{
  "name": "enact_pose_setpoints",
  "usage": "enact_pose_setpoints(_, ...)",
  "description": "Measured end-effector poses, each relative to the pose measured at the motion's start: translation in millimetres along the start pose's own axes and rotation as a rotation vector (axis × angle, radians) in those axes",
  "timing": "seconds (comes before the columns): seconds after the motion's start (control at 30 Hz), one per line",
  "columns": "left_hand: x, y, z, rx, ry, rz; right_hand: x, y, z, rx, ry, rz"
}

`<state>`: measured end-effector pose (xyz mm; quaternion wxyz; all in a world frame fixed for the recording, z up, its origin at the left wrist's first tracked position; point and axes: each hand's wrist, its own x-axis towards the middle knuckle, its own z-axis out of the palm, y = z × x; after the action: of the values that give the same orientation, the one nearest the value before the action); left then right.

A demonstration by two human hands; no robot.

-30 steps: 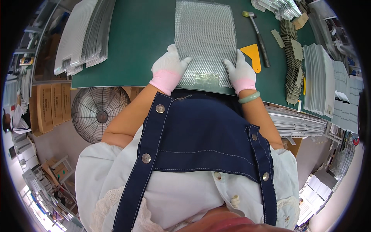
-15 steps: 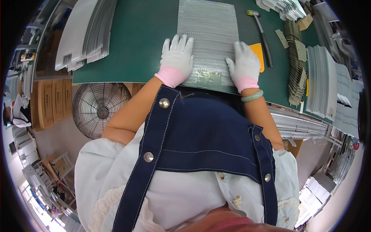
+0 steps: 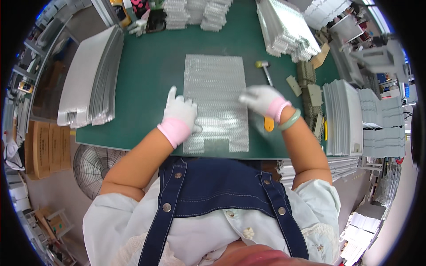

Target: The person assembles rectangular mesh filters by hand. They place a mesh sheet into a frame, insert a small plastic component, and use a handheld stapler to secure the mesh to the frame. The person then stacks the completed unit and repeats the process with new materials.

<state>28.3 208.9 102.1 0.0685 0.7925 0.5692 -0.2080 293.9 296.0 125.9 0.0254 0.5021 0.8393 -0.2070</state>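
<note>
A silver sheet with a fine bumpy texture (image 3: 215,102) lies flat on the green table, a rectangular notch in its near edge. My left hand (image 3: 179,113), in a white glove with a pink cuff, rests at the sheet's left side. Its index finger points away, the other fingers are bent, and the thumb touches the sheet. My right hand (image 3: 262,99), gloved alike and slightly blurred, reaches over the sheet's right edge with its fingers extended. Below it shows part of a yellow scraper (image 3: 269,124). A mallet (image 3: 262,64) lies beyond, its handle partly hidden by that hand.
Stacked silver sheets stand at the left (image 3: 86,80), far right (image 3: 288,31) and right (image 3: 341,117). Small greyish plates (image 3: 314,95) form a row on the right. Gloves (image 3: 137,27) and a dark tray (image 3: 156,20) sit at the back. A fan (image 3: 95,166) stands below the table's left.
The view has shifted to show more of the table's far side. My right hand has moved from beside the sheet to over its right edge. My left fingers, previously spread, are now partly bent.
</note>
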Motion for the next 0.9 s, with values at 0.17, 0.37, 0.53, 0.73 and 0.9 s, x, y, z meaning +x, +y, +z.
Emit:
enact_pose_setpoints(0.17, 9.2, 10.5, -21.0, 0.102, -0.124, -0.007, 110.1, 83.3, -126.3, 0.030, 0.842, 0.433)
enact_pose_setpoints(0.37, 12.5, 8.4, -17.4, 0.056, -0.125, 0.023, 168.7, 150.2, -157.2, -0.301, 0.523, 0.727)
enact_pose_setpoints(0.53, 11.5, 6.0, -14.1, 0.050, -0.112, 0.018, 158.7, 99.4, -203.6, -0.130, 0.566, 0.789)
enact_pose_setpoints(0.73, 14.5, 6.7, -18.0, 0.070, -0.146, 0.038, 145.3, 122.0, -215.8, -0.222, 0.480, 0.761)
enact_pose_setpoints(0.9, 11.1, 5.6, -20.3, 0.025, -0.128, 0.028, 124.8, 111.6, -237.4, -0.165, 1.079, 0.771)
